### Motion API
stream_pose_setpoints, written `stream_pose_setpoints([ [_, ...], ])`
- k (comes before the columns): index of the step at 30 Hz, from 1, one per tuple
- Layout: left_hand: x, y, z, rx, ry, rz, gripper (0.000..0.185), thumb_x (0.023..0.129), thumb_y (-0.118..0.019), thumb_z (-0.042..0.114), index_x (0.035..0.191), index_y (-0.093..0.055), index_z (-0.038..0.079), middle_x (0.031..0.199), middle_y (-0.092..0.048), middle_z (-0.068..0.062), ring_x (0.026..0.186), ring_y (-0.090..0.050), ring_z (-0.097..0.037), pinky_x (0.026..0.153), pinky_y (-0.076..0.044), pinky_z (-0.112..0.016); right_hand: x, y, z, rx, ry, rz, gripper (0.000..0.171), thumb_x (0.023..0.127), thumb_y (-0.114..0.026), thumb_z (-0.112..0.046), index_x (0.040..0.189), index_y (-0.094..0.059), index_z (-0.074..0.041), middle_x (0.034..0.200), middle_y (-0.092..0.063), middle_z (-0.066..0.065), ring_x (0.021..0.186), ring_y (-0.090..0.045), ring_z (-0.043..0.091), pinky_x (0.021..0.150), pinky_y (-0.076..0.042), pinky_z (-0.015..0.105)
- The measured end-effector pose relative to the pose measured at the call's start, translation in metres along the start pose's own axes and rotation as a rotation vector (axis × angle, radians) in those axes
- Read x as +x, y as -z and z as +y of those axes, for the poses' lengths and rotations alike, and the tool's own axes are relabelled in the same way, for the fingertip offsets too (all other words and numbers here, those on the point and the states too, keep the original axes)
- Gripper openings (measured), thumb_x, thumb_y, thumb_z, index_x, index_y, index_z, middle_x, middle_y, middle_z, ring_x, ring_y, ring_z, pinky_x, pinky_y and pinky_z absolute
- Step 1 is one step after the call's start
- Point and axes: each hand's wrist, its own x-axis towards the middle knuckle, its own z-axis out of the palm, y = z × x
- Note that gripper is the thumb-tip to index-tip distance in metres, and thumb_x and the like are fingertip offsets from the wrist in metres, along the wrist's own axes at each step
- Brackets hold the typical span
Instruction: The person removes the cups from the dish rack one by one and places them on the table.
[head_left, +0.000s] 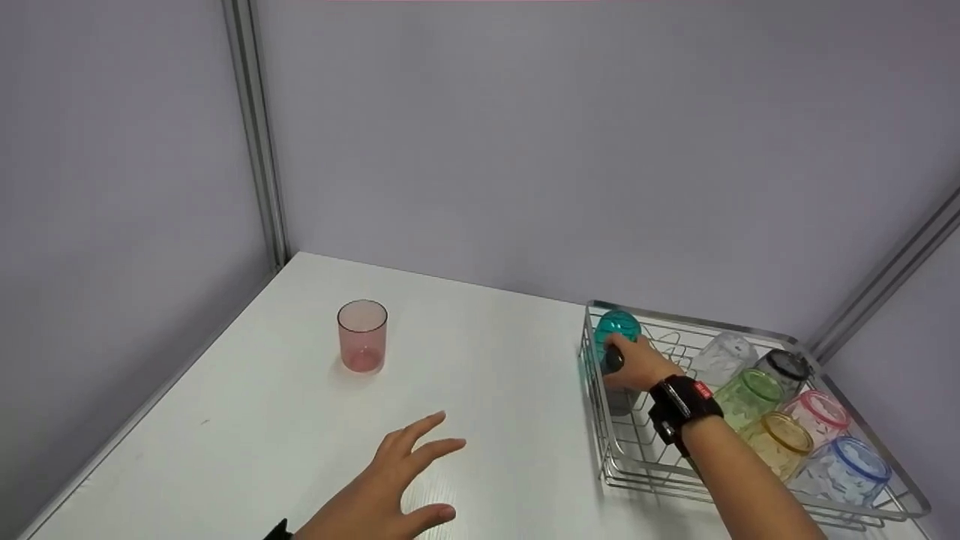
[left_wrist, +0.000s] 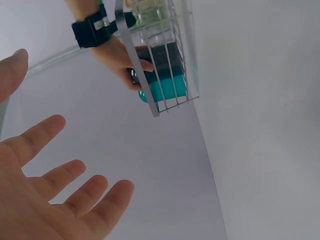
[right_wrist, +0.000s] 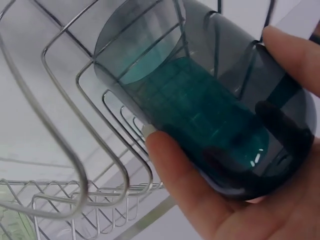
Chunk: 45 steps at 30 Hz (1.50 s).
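Observation:
My right hand (head_left: 641,365) reaches down into the wire basket (head_left: 690,321) and grips a dark grey see-through cup (right_wrist: 225,55), its base against the palm and its mouth pointing away from it. Fingers and thumb lie on opposite sides of that cup. Right beside it in the basket is a teal cup (head_left: 617,324), which shows through the grey wall in the right wrist view. Over the table's front part, my left hand (head_left: 397,472) holds nothing, its fingers spread. A pink see-through cup (head_left: 363,337) stands upright on the table, beyond the left hand.
The basket's right part holds several glasses: a clear one (head_left: 726,356), a dark-rimmed one (head_left: 784,371), green (head_left: 750,394), pink (head_left: 817,416), yellow (head_left: 780,442) and blue (head_left: 844,472). Grey panels (head_left: 480,150) wall in the white table (head_left: 480,360).

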Motion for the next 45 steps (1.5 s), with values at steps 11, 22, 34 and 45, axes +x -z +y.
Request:
stream_pose_setpoints([
  [11, 0.003, 0.003, -0.001, 0.01, -0.009, 0.021, 0.055, 0.09, -0.059, 0.047, 0.14, -0.04, 0.033, 0.152, -0.024, 0.0, 0.132, -0.03, -0.027, 0.09, -0.047, -0.046, -0.031, 0.023, -0.014, 0.017, -0.015, 0.052, 0.062, 0.083, -0.072, -0.026, 0.134, -0.043, -0.007, 0.122, -0.036, 0.033, 0.095, -0.056, 0.04, 0.071, -0.049, 0.047],
  [22, 0.006, 0.009, 0.003, -0.046, 0.041, 0.028, 0.071, 0.089, -0.059, 0.049, 0.148, -0.023, 0.035, 0.152, -0.022, 0.007, 0.136, -0.026, -0.022, 0.094, -0.043, -0.05, -0.094, 0.029, -0.046, 0.018, 0.086, 0.326, 0.058, 0.083, -0.073, -0.028, 0.133, -0.044, -0.02, 0.126, -0.038, 0.02, 0.102, -0.051, 0.038, 0.067, -0.051, 0.044],
  [34, 0.022, 0.015, 0.028, -0.189, -0.044, 0.052, 0.082, 0.088, -0.063, 0.044, 0.151, -0.012, 0.032, 0.153, -0.02, 0.012, 0.139, -0.024, -0.016, 0.106, -0.035, -0.044, -0.174, -0.006, -0.09, 0.362, 0.297, 0.658, 0.067, 0.071, -0.081, -0.001, 0.128, -0.05, -0.015, 0.132, -0.038, 0.005, 0.103, -0.053, 0.016, 0.078, -0.052, 0.02],
  [45, 0.029, 0.01, 0.05, -0.499, -0.137, -0.015, 0.087, 0.086, -0.07, 0.02, 0.15, -0.013, 0.031, 0.155, -0.016, 0.009, 0.14, -0.025, -0.021, 0.106, -0.036, -0.04, -0.188, -0.043, -0.106, 0.622, 0.849, 0.878, 0.063, 0.063, -0.087, -0.006, 0.11, -0.049, 0.011, 0.131, -0.048, 0.011, 0.112, -0.051, 0.017, 0.091, -0.043, 0.016],
])
